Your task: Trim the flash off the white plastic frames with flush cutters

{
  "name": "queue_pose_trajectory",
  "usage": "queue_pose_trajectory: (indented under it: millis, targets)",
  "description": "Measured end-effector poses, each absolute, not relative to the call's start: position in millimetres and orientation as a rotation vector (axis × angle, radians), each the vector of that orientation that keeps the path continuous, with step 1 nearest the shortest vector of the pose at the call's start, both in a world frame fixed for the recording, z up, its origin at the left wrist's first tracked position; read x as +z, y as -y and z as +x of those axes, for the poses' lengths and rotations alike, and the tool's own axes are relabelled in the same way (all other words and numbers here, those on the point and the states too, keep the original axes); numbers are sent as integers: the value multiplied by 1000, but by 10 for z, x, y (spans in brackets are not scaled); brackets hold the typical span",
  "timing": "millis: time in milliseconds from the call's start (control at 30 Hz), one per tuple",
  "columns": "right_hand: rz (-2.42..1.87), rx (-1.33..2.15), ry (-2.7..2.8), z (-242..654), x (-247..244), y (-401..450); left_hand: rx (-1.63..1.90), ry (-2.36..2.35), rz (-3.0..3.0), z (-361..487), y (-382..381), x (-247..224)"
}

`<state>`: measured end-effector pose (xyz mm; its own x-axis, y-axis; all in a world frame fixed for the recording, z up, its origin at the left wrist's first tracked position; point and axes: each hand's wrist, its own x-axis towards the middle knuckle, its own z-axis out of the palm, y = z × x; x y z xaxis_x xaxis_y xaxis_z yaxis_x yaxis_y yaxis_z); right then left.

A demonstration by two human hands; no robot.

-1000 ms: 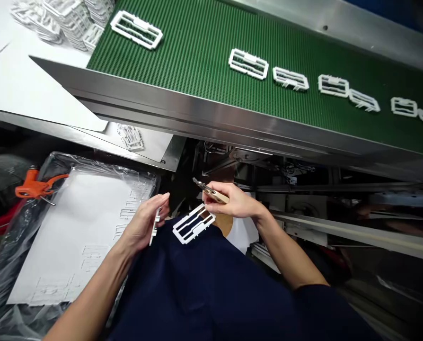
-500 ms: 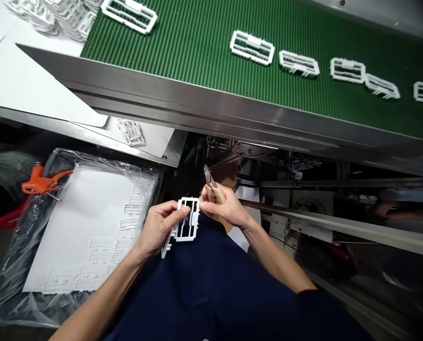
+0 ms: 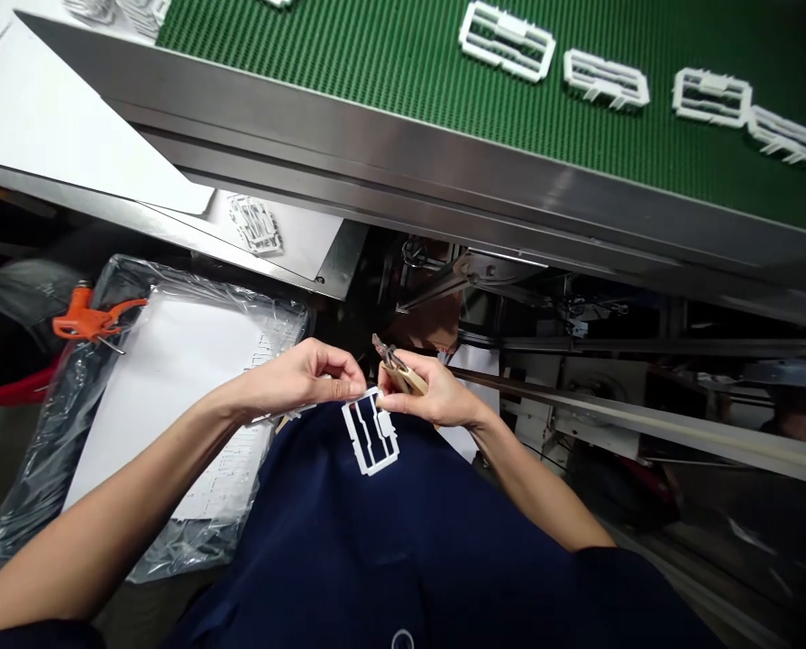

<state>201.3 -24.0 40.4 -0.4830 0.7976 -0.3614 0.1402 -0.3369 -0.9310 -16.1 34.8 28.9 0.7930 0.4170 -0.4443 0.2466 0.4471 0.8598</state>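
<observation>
My left hand is closed, thumb and fingertip pinched at the top edge of a white plastic frame with long slots. Part of a second white frame shows below that hand, mostly hidden by it. My right hand holds a pair of nippers with pale handles, jaws pointing up and left. Its thumb also touches the upper right corner of the slotted frame, which hangs in front of my dark blue shirt.
A green conveyor belt with a metal side rail carries several white frames. At left are a plastic-lined tray of similar parts, an orange air gun and a white table with a small stack of frames.
My left hand has turned and shifted up to the frame's top edge. The frame has tilted and hangs lower. The nippers have swung left, and the view has shifted.
</observation>
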Motion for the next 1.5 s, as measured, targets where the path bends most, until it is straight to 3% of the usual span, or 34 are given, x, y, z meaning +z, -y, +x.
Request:
queue_pose_trajectory:
  millis: [167, 433, 700, 867, 1500]
  targets:
    - [-1195, 1909, 1482, 1979, 328, 261, 69, -655, 1227, -150, -315, 302]
    - [-1263, 1840, 1356, 1815, 238, 429, 393, -636, 1283, -179, -101, 320]
    - [-1633, 1425, 2244, 2119, 733, 296, 271, -651, 1406, -273, -165, 357]
    - [-1652, 1258, 2700, 2186, 1044, 186, 170, -598, 1481, -253, -218, 388]
    - [-1534, 1190, 3048, 1880, 1381, -129, 105, -562, 1541, -165, -248, 481]
